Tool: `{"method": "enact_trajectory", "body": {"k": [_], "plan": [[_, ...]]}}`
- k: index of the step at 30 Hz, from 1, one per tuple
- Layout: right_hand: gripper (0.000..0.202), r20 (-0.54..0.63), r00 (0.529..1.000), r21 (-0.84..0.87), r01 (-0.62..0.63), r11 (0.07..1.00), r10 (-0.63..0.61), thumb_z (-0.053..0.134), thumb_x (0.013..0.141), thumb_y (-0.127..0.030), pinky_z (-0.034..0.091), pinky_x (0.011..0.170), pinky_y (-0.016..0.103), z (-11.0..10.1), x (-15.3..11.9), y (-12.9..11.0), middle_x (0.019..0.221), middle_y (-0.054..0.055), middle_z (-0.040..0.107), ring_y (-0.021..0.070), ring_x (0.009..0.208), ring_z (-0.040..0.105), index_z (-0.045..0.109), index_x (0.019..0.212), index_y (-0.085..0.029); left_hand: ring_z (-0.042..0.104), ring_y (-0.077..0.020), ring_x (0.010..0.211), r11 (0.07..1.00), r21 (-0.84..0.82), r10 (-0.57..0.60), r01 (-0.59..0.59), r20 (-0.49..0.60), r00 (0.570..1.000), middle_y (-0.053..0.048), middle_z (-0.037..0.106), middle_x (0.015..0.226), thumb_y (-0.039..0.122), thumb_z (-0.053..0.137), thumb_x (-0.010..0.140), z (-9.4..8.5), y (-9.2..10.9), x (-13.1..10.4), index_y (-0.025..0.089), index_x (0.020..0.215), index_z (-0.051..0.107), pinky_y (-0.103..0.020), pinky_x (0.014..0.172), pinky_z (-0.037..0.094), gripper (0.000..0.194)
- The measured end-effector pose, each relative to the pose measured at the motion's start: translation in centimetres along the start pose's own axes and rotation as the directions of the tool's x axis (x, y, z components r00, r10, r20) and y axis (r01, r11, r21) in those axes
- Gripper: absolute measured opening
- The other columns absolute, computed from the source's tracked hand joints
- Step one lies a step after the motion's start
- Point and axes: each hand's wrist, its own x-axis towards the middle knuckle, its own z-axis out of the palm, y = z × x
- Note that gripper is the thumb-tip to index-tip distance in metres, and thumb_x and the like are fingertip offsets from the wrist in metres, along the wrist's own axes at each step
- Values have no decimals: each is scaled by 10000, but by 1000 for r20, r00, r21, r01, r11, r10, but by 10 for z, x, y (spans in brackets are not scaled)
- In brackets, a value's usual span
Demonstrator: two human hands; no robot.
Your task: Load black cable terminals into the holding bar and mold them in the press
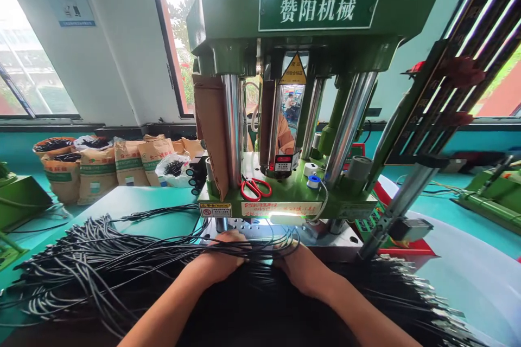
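Clearly, in the head view both hands work at the lower centre of the frame, close under the green press. The left hand is curled down on a bundle of black cables, fingers pressed together over the strands; the right hand seems to pinch a few of the same cables, but its fingertips are hidden, so I cannot tell exactly. The cables lie spread from the lower left to the metal plate under the press.

I judge the main risk is the fingers being so near the press opening. Loose loops could also catch on the plate edge or tangle.

Room is narrow ahead, where the red scissors rest on the machine base. More open space shows on the teal table at left and on the white surface at lower right.
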Motion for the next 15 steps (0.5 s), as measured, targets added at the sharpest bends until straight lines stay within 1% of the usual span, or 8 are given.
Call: {"method": "enact_trajectory", "body": {"k": [3, 5, 7, 10, 13, 15], "plan": [[487, 5, 1000, -1, -3, 1000, 3, 550, 779, -38, 402, 1017, 399, 1, 2, 0, 1223, 92, 646, 264, 1128, 580, 601, 1239, -191, 592, -224, 835, 999, 37, -33, 32, 14, 999, -73, 638, 879, 209, 482, 792, 4, 1, 1, 171, 794, 629, -323, 775, 453, 152], [450, 9, 1000, -3, -3, 1000, 3, 550, 788, -50, 411, 1005, 389, 3, 2, 2, 1191, 88, 664, 259, 1110, 590, 620, 1210, -189, 591, -228, 848, 999, 45, -20, 19, 17, 1000, -80, 638, 881, 184, 447, 804, 6, 0, 2, 167, 810, 623, -339, 796, 454, 177], [411, 9, 1000, -8, -4, 1000, 4, 546, 805, -71, 416, 995, 378, 4, 2, 6, 1174, 85, 671, 250, 1100, 593, 628, 1190, -188, 580, -222, 900, 999, 41, 17, -17, 15, 1000, -84, 634, 941, 135, 396, 819, 7, -1, 3, 166, 854, 614, -341, 846, 442, 223], [352, -11, 999, -24, -37, 999, 37, 546, 811, -90, 418, 981, 382, 3, -2, 14, 1142, 96, 679, 253, 1072, 600, 643, 1138, -175, 534, -224, 1025, 997, 23, 75, -75, -3, 997, -86, 609, 1081, 80, 380, 810, 5, -3, 3, 175, 950, 596, -354, 946, 390, 274], [249, -30, 996, -44, -90, 995, 88, 520, 843, -116, 456, 894, 386, -3, -11, 20, 1037, 110, 704, 265, 980, 630, 669, 1037, -165, 526, -236, 1035, 995, -7, 100, -100, -12, 995, -72, 621, 1076, 148, 397, 851, -1, -3, -2, 193, 944, 604, -375, 975, 367, 231], [210, -42, 994, -55, -102, 993, 100, 497, 876, -148, 464, 841, 373, -7, -18, 21, 1000, 105, 702, 262, 945, 630, 666, 998, -171, 548, -223, 1002, 991, -61, 115, -116, -11, 993, -40, 636, 1066, 279, 438, 884, -6, -4, -5, 218, 976, 613, -349, 950, 391, 207]]}}
